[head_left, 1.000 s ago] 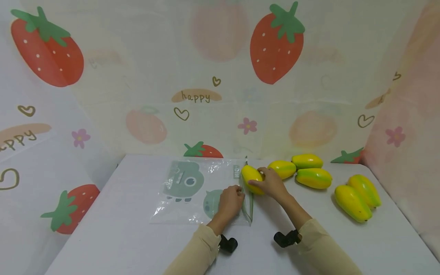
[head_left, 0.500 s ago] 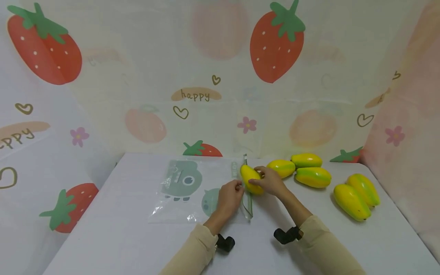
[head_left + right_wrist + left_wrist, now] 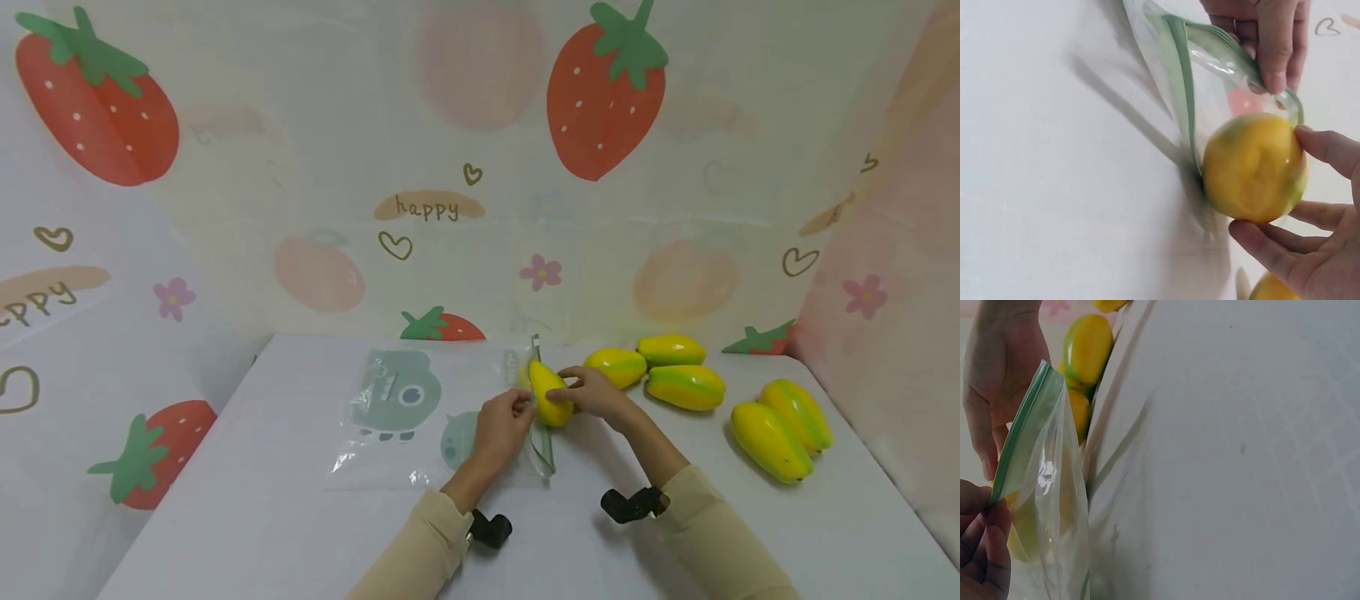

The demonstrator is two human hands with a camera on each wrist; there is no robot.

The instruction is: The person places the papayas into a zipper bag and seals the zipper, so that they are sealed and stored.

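Note:
A clear zip bag printed with green cartoon figures lies flat, its green zip edge to the right. My left hand pinches that edge between thumb and fingers, and the mouth gapes in the right wrist view. With thumb and fingertips, my right hand grips a yellow-green papaya by its near end. The papaya's narrow end is at the bag's mouth; yellow shows through the plastic in the left wrist view. How deep it sits inside is hard to tell.
Behind the right hand lie three papayas close together. Two more papayas touch each other near the table's right side. The white table meets a patterned cloth wall at the back.
The papaya has turned a little more upright and shifted slightly at the bag's mouth. My left hand has lifted the zip edge a little, and the mouth stands wider.

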